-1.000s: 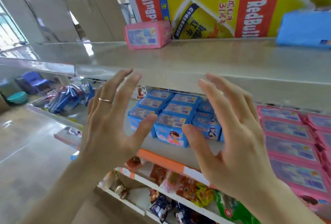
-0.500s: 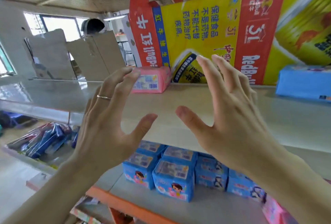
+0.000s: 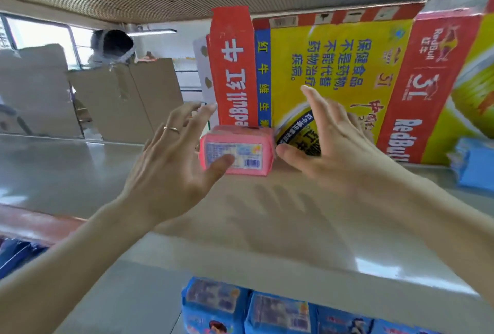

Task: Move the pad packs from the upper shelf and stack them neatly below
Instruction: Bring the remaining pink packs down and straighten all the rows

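Note:
A pink pad pack [image 3: 240,149] with a barcode label lies on the grey upper shelf [image 3: 267,216], against a big Red Bull carton. My left hand [image 3: 173,157], with a ring on it, is spread open at the pack's left end, its thumb over the label. My right hand [image 3: 331,143] is spread open at the pack's right end, thumb just beside it. Neither hand has closed on the pack. More blue pad packs [image 3: 473,168] lie at the shelf's right edge. Several blue packs [image 3: 251,309] stand in rows on the shelf below.
The tall red and yellow Red Bull carton [image 3: 334,77] fills the back of the upper shelf. Brown cardboard boxes [image 3: 120,98] stand behind the shelf on the left, with a person's head above them. The slatted ceiling is close overhead.
Both hands rose from in front of the lower shelf and reached forward over the upper shelf to either side of the pink pack. The view tilted upward.

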